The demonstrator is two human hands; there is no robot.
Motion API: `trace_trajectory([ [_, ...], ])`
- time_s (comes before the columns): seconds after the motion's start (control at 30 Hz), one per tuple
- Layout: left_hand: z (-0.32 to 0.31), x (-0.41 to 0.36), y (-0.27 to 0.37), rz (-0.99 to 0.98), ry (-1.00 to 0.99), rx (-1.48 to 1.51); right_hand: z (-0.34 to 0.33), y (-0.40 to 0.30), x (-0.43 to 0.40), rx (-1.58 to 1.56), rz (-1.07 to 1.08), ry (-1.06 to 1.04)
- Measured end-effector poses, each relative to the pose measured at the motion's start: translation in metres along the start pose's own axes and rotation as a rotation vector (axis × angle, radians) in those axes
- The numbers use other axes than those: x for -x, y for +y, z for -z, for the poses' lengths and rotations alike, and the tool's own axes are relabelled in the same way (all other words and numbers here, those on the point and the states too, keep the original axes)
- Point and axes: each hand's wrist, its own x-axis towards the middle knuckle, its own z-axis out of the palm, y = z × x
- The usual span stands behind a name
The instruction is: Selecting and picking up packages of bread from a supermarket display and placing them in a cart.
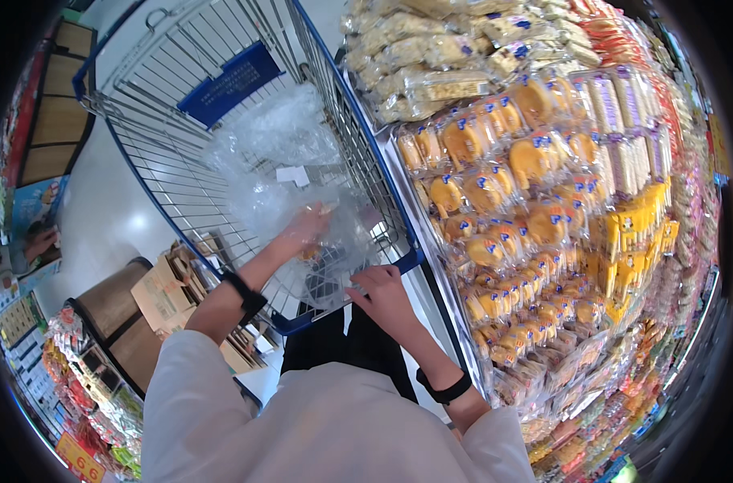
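Observation:
A wire shopping cart (pixel 143 175) with a blue rim stands before me, crumpled clear plastic bags (pixel 282 130) lying inside it. My left hand (pixel 309 226) reaches into the cart among the clear plastic; film partly covers its fingers, so whether it grips any is not clear. Over the near end of the cart is my right hand (pixel 381 293), fingers spread at the edge of a clear plastic bag (pixel 342 265), with no firm hold visible. A small white paper piece (pixel 292 175) rests on the plastic in the cart.
On the right, a sloping display holds packed rows of wrapped round yellow snacks (pixel 490 190), yellow packets (pixel 632 241) and white-purple packs (pixel 614 115). Flattened cardboard boxes (pixel 167 293) stand at the cart's left, beside a brown bin-like display (pixel 113 308) and more packaged goods.

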Motion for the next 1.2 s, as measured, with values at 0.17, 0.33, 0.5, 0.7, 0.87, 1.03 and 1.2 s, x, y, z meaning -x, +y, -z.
trace_trajectory([
  [0.17, 0.077, 0.105, 0.099, -0.24, 0.101, -0.199, 0.035, 0.0, 0.021, -0.348, -0.157, 0.097],
  [0.33, 0.121, 0.156, 0.18, -0.719, 0.223, -0.261, 0.087, -0.004, 0.037, -1.377, -0.606, -0.091],
  [0.5, 0.123, 0.153, 0.243, -0.903, 0.129, -0.148, 0.134, -0.021, 0.061, -1.182, -0.486, -0.046],
  [0.7, 0.119, 0.14, 0.287, -0.614, -0.212, 0.041, 0.155, -0.026, 0.108, -1.228, -0.46, 0.109],
  [0.87, 0.103, 0.128, 0.28, -0.87, -0.096, -0.055, 0.166, -0.028, 0.139, -1.444, -0.434, 0.301],
  [1.03, 0.094, 0.115, 0.278, -0.899, -0.087, -0.056, 0.163, -0.014, 0.172, -1.544, -0.438, 0.522],
  [1.2, 0.077, 0.108, 0.269, -0.711, -0.246, 0.579, 0.155, 0.0, 0.191, -1.53, -0.405, 0.717],
])
